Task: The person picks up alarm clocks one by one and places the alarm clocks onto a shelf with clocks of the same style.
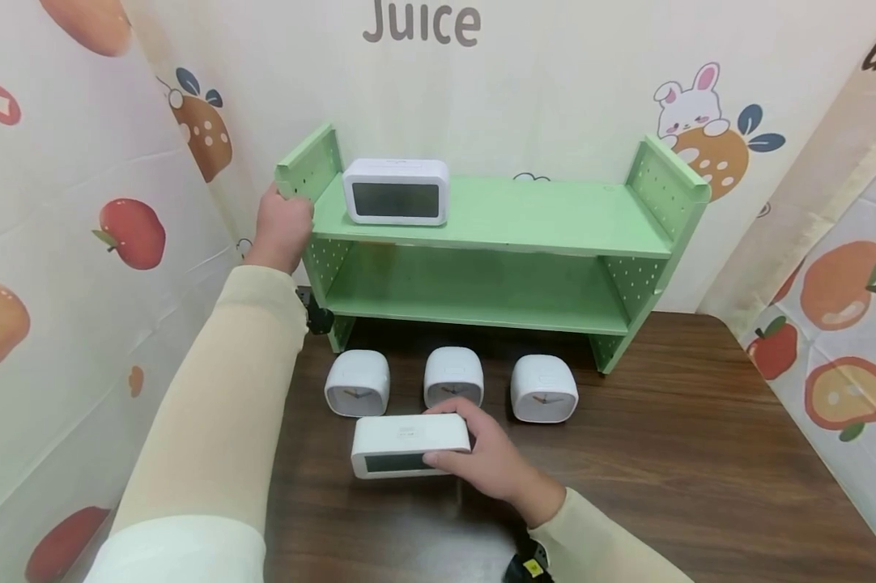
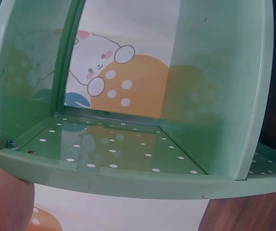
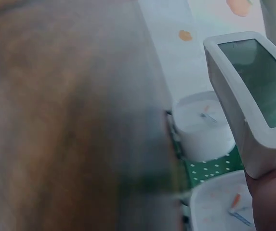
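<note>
My left hand (image 1: 283, 225) grips the left side panel of a green two-tier shelf (image 1: 482, 312); in the left wrist view only part of that hand (image 2: 7, 197) shows beside the panel's edge. With thumb and fingers, my right hand (image 1: 485, 453) holds a white digital clock (image 1: 409, 437) by its right end, its dark screen facing forward. The right wrist view shows the same digital clock (image 3: 239, 91) up close. A similar white digital clock (image 1: 397, 194) stands on the left of the upper tier.
On the dark wooden table (image 1: 700, 453), a row of white analog clocks stands before the shelf: left clock (image 1: 358, 376), middle clock (image 1: 454, 368) and right clock (image 1: 543, 385). Fruit-printed curtains (image 1: 554, 97) hang behind and at both sides.
</note>
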The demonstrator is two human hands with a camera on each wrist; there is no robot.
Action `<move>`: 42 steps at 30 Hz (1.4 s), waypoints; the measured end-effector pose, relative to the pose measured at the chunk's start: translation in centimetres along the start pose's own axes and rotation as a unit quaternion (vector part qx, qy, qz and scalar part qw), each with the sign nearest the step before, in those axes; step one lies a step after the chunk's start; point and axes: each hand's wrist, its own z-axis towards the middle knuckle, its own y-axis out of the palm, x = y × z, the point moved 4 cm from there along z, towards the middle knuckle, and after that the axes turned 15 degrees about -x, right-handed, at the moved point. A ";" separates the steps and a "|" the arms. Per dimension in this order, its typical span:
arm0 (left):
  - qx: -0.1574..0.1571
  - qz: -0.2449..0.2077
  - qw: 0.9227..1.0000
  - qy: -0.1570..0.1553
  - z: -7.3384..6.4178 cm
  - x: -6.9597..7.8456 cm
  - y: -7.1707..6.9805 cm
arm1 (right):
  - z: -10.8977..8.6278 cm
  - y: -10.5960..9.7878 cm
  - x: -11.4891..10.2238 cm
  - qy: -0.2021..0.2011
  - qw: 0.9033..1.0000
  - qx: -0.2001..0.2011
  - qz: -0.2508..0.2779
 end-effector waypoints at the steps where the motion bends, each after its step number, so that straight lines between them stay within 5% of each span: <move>1: 0.000 0.002 1.000 -0.002 0.0 -0.1 0.0 | -0.1 -0.4 -0.3 -0.002 1.000 0.002 0.003; 18: 0.003 -0.007 1.000 -0.004 0.0 -0.1 0.1 | 0.2 -7.9 -7.3 -0.034 0.999 0.018 0.006; 25: 0.006 -0.016 1.000 0.006 0.2 0.0 0.1 | 0.4 -11.5 -8.5 -0.034 0.998 0.050 0.030; 34: 0.013 -0.016 1.000 0.012 0.5 -0.1 0.0 | 0.3 -15.4 -10.6 -0.094 0.991 0.083 0.039; 42: 0.010 -0.014 1.000 0.008 0.2 0.0 0.1 | 0.1 -17.5 -12.4 -0.081 0.993 0.086 0.019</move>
